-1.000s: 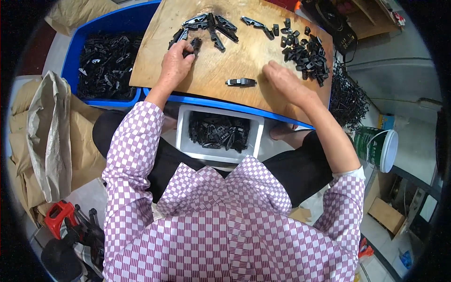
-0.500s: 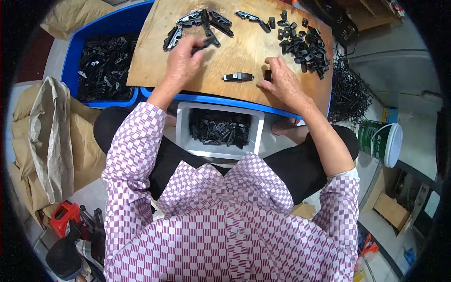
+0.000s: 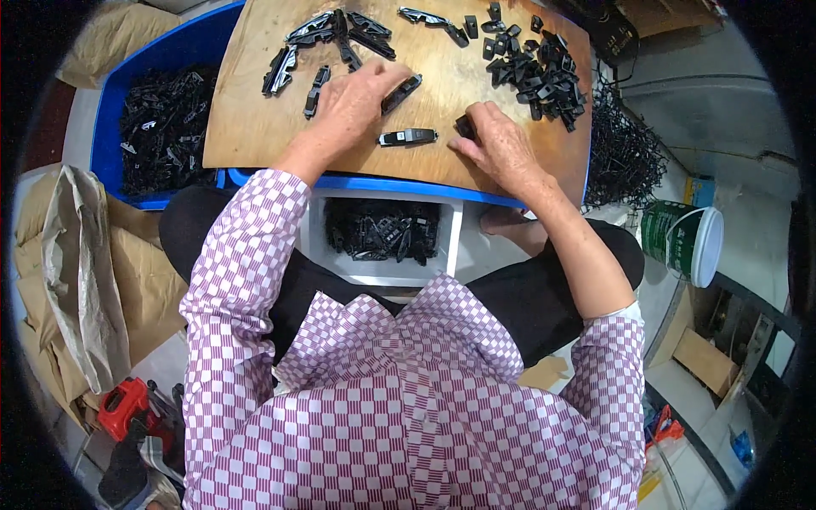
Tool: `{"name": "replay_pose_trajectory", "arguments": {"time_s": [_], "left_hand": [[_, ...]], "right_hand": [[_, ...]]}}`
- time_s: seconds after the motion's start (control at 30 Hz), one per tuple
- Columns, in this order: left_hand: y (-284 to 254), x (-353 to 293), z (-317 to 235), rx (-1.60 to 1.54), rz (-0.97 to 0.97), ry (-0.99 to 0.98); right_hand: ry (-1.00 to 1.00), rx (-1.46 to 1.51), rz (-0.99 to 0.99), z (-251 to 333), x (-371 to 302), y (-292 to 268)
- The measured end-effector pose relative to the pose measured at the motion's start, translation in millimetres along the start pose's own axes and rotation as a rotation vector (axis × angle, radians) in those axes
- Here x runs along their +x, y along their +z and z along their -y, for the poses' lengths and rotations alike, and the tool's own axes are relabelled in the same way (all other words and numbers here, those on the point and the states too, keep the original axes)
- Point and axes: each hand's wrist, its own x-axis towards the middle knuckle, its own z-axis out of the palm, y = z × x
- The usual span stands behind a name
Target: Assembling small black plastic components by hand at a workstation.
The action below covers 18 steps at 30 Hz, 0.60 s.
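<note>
Although both hands are occupied, they stand apart over the wooden board.

Left hand: closed, gripping a long black part, held aslant. Right hand: curled, pinching a small dark piece; the fingers cover much of it, so its exact shape cannot be told.

Between the hands, toward the near edge: one slim black part, pale at its left end, lying flat. Risks, as judged: a loose pinch could drop the small dark piece; a low sweep of either hand could knock the slim part off the edge. Just beside the left hand: a narrow part, easily brushed by the knuckles.

Farther out: black strips, several overlapping, liable to slide if bumped; at far right, a heap of small black pieces, liable to scatter under a careless reach.

Below the near edge: a white box of black parts, where a fallen piece could get mixed in. Left: a blue bin. Right: a black tangle, then a green bucket.
</note>
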Motion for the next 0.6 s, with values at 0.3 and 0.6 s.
{"name": "replay_pose_trajectory", "arguments": {"time_s": [0.3,0.6], "left_hand": [[8,8,2,0.053,-0.015,0.255],[10,0,2,-0.116,0.006,0.129]], "right_hand": [[-0.047,-0.044,-0.053,-4,4,6],[-0.11,-0.01,-0.04,5,22,-1]]}}
